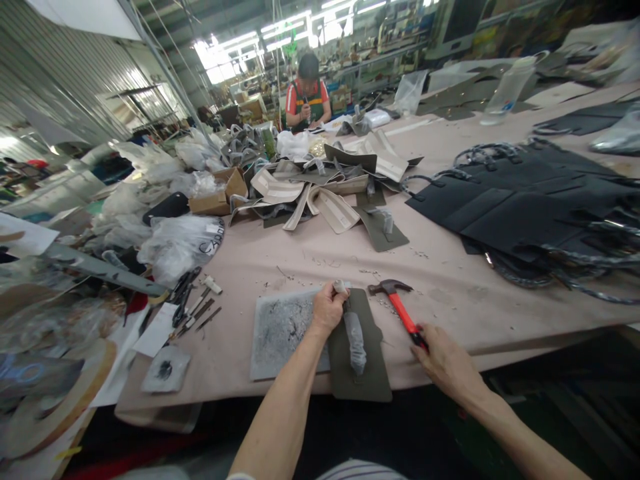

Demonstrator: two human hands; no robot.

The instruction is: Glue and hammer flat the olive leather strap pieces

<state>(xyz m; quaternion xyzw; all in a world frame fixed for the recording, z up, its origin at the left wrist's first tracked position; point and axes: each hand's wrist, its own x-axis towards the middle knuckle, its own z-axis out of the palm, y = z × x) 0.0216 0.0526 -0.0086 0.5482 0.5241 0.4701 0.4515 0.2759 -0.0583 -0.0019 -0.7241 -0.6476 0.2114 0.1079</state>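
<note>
Hammer (401,312) is held by right hand (443,360); left hand (327,309) clasps, perhaps, a punch (339,287).

One left hand (327,309), one right hand (441,357), one hammer (401,312), one grey slab (283,328), one translucent bottle (511,90) (the heaped panels (336,208) overlap past counting)

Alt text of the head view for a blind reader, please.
A person's right hand holds a red-handled hammer; the left hand holds a small pale object by a dark panel and a gray slab. Another person appears beyond the cluttered table.
</note>
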